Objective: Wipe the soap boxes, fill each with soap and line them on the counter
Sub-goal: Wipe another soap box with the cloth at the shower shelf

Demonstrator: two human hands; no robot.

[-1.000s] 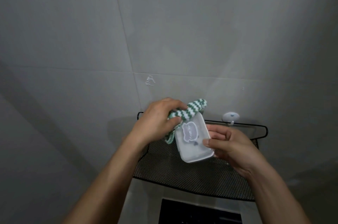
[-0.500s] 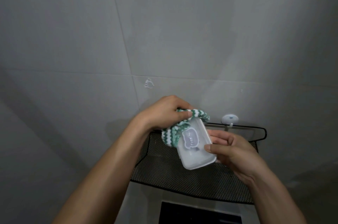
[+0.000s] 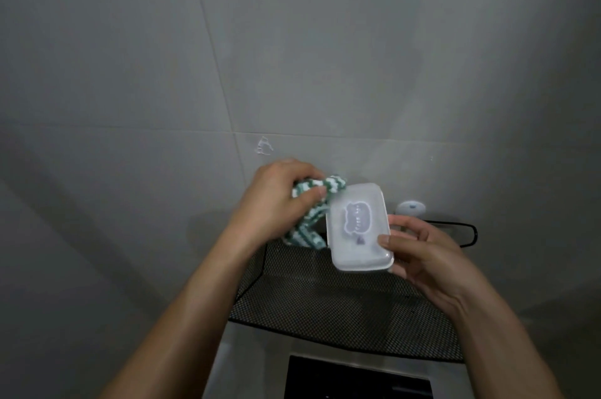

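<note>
The right hand [image 3: 432, 255] holds a white soap box [image 3: 357, 231] in the air above a black mesh shelf [image 3: 325, 304]. The box is closed, with its lid facing the camera. The lid carries a pale purple cloud-shaped label [image 3: 357, 218]; its lettering is too small to read. The right thumb lies across the lower right corner of the lid, and the remaining fingers [image 3: 403, 224] curl behind the box's right edge, so the hand is closed around the box.

The left hand [image 3: 276, 203] is just left of the soap box, at its upper left corner. It is closed tightly on a green-and-white zigzag cloth [image 3: 312, 190]. A bunched part of the cloth protrudes from the fist and touches the box's upper left corner. A loose tail of the cloth hangs beside the box's left edge toward the mesh shelf.

The mesh shelf is mounted on a grey tiled wall [image 3: 162, 73] and lies below and behind the soap box. A small white round hook [image 3: 410, 208] is fixed to the wall just right of the box's upper edge. A small clear mark [image 3: 264, 146] sits on the wall above the left hand. Below the shelf, a dark rectangular panel [image 3: 354, 379] shows at the bottom edge of the view.
</note>
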